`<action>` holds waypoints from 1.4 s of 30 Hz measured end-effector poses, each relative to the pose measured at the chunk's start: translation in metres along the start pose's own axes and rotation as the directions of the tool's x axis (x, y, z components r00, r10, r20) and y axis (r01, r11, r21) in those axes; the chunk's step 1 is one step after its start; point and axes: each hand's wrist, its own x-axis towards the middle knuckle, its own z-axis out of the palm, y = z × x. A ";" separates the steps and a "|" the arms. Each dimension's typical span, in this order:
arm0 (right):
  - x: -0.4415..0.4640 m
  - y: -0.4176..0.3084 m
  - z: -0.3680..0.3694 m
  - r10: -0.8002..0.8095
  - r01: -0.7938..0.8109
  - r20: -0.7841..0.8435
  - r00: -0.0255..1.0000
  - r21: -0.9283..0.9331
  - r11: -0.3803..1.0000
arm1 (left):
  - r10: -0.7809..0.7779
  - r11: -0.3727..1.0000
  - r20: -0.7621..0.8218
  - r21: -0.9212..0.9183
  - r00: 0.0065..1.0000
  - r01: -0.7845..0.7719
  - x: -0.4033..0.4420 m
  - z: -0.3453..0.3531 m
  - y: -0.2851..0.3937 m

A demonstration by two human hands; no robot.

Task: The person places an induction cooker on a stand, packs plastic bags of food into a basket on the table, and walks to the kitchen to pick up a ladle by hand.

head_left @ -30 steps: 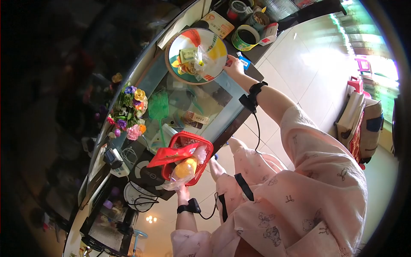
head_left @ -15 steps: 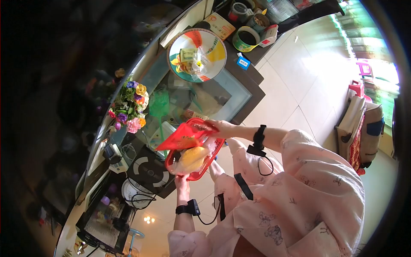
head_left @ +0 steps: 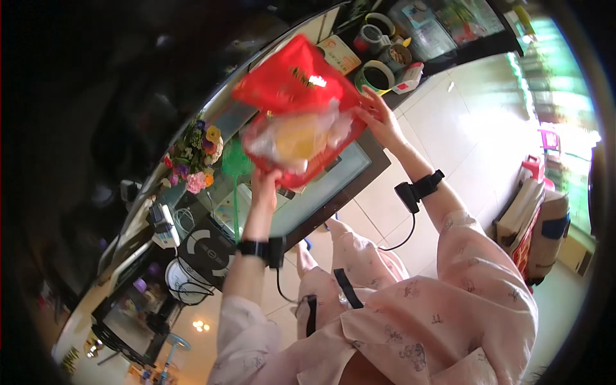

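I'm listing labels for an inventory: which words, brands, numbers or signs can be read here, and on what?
No text is readable.
Red bag in the red basket: gold print, blurred.
Pale box: orange print, too small.
Small red-and-white carton: markings too small.
Dark round object: white markings, too small.
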 end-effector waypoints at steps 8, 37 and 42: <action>-0.031 0.042 -0.013 0.245 -0.245 0.010 0.970 0.021 0.969 | 0.033 0.999 0.027 0.030 0.999 -0.034 0.119 0.043 0.022; -0.082 0.107 0.313 -0.120 0.692 0.763 0.636 -0.494 0.526 | -0.403 0.893 -0.302 -0.337 0.864 0.299 -0.202 -0.180 -0.196; -0.074 0.109 0.317 0.034 0.745 0.835 0.549 -0.507 0.433 | -0.381 0.889 -0.295 -0.377 0.876 0.260 -0.217 -0.195 -0.204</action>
